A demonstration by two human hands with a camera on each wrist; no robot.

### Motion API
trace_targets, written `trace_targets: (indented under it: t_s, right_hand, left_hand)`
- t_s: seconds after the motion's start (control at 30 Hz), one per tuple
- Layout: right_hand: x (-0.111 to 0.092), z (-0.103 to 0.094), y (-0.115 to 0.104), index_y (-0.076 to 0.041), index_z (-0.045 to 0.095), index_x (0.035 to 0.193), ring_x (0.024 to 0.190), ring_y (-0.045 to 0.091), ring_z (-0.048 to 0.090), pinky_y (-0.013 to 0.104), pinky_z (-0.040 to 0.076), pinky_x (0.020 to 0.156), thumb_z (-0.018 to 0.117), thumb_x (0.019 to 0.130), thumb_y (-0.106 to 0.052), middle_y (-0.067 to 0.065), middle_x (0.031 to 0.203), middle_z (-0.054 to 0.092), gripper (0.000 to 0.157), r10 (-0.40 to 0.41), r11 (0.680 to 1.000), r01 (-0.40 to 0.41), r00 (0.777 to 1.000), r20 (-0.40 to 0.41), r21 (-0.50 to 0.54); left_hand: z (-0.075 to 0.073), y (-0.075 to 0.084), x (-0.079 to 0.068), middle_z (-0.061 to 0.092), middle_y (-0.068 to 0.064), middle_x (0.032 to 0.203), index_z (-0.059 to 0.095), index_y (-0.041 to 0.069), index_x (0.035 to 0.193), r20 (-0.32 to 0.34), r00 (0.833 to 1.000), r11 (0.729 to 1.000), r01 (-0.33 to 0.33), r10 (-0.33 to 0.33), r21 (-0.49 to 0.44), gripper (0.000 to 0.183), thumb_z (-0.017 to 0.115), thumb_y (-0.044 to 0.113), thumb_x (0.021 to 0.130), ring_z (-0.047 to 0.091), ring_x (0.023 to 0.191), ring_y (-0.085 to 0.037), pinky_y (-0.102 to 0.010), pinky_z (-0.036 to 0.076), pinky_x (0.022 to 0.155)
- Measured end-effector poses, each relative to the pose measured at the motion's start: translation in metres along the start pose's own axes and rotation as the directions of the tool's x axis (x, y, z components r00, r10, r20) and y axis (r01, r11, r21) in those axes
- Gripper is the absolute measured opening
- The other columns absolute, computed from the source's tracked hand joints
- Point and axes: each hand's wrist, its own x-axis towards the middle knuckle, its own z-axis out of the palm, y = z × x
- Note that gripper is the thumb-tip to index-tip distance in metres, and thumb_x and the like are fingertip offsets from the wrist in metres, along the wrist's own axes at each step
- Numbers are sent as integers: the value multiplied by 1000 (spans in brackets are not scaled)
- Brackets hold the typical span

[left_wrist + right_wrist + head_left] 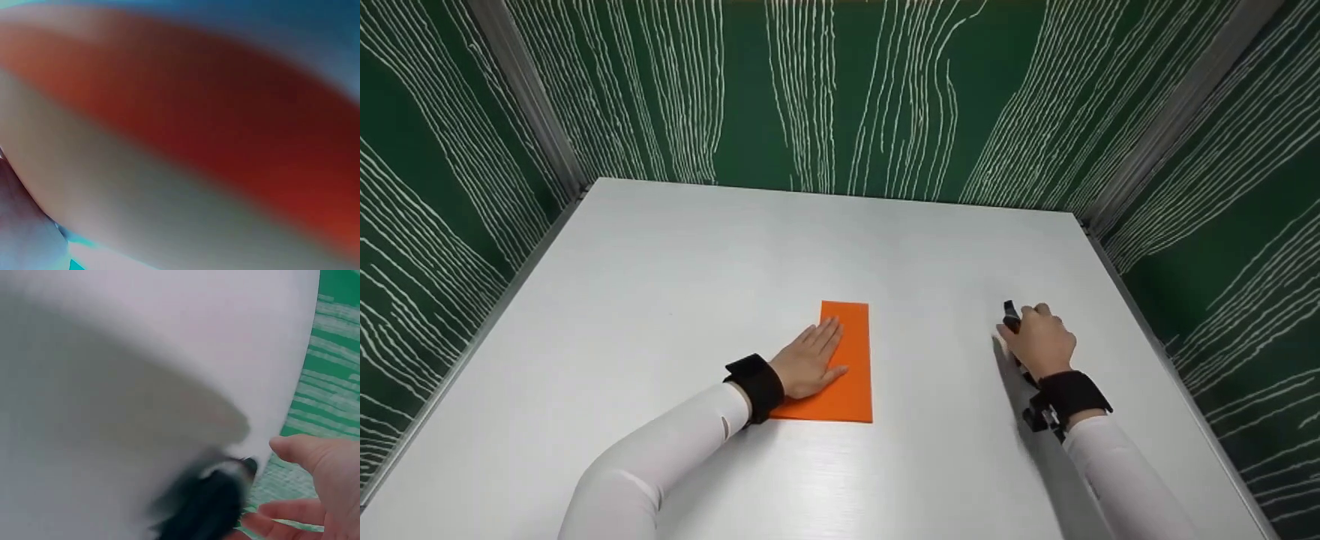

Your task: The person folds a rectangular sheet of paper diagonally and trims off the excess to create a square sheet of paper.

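Observation:
An orange sheet of paper (855, 367), narrow and upright in the head view, lies flat near the middle of the white table. My left hand (808, 364) rests palm down on its left part, fingers straight and thumb spread out. The left wrist view is a close blur of skin and orange-red. At the right, my right hand (1041, 343) holds a black tool (1011, 315) that looks like a stapler. Motion blurs this tool (205, 503) in the right wrist view, where the thumb stands apart from it and the fingers lie behind it. Its exact kind is unclear.
The white table (697, 247) runs back to green walls (870, 97) with pale wavy lines. Grey metal posts (529, 97) stand at the back corners. Black bands (755, 386) with cameras sit on both wrists.

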Motion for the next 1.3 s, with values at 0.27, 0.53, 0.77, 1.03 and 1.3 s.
trace_targets:
  t_s: [0.27,0.53,0.77,1.03,1.3]
  right_hand:
    - [-6,-2,-66,13,51,142,135,49,53,63,40,116,75,93,-31,32,144,56,71,-366,930,365,931,4,25]
    - [-30,18,-125,4,35,156,154,42,33,62,24,126,68,95,-49,24,164,35,87,-576,818,548,778,252,175]
    - [-49,35,-156,0,23,162,160,35,21,59,16,130,58,99,-58,18,172,20,93,-628,767,609,648,430,202]
    - [-55,39,-164,-1,16,164,162,33,14,57,16,131,51,103,-56,17,174,11,89,-591,786,583,609,530,206]
    - [-55,41,-164,-1,14,164,162,32,14,56,18,130,49,104,-56,16,174,9,89,-591,784,585,606,533,205]
  left_hand:
    - [3,0,2,5,-16,174,8,1,164,-18,1000,1000,-1,1,-2,73,30,46,112,6,164,-29,-45,11,134]
    - [1,2,1,6,-17,174,10,0,164,-17,1000,1000,5,-5,-10,73,31,46,111,6,164,-29,-45,11,134]
    - [-3,5,0,9,-17,174,13,0,164,-6,1000,1000,21,-21,15,73,35,45,111,9,164,-29,-45,13,134]
    - [0,4,1,7,-15,174,10,1,164,-12,1000,1000,17,-17,10,73,31,47,111,7,164,-28,-44,12,134]
    - [-4,4,-6,6,-17,174,10,1,164,-6,1000,1000,-6,6,-9,75,34,47,111,6,164,-31,-46,12,134]
